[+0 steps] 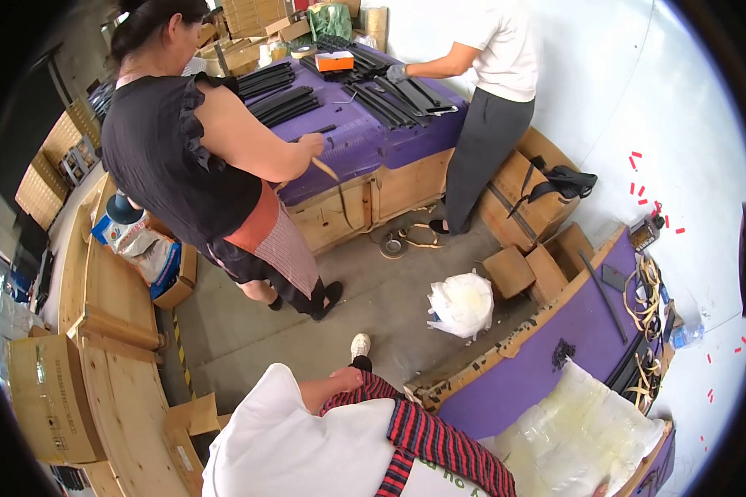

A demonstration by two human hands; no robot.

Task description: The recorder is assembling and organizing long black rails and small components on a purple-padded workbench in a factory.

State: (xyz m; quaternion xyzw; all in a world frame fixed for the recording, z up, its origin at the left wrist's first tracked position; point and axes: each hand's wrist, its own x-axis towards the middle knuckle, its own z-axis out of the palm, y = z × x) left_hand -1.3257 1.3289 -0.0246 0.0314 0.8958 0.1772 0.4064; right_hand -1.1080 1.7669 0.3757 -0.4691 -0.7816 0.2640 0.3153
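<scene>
Two hands of the camera wearer lie in the lower part of the head view. The left hand (346, 379) rests at the red-and-black striped cloth (365, 396), beyond the cuff of the white top (307, 447). Its fingers are bent downward and partly hidden; whether they are together or gripping the cloth cannot be told. The right hand (601, 489) shows only as a sliver at the lower edge, just beside the translucent sheet (576, 422); the state of its fingers cannot be told.

The translucent sheet is crumpled, bears yellowish stains, and covers the near part of the right-hand purple bench (506, 383). A cluster of small black pieces (563, 354) lies just beyond the sheet. A black bar (605, 298) lies farther along the same bench, near coiled yellow bands (642, 290).

A white bag (460, 305) stands on the floor, left of the cardboard boxes (508, 272). A tape roll (392, 245) lies on the floor near the far purple table (340, 161). Bundled black tubes (282, 106) and an orange-and-white box (334, 61) occupy that table. A co-worker in a dark top (162, 157) stands at its left; a second co-worker's gloved hand (397, 73) touches black parts at its right.
</scene>
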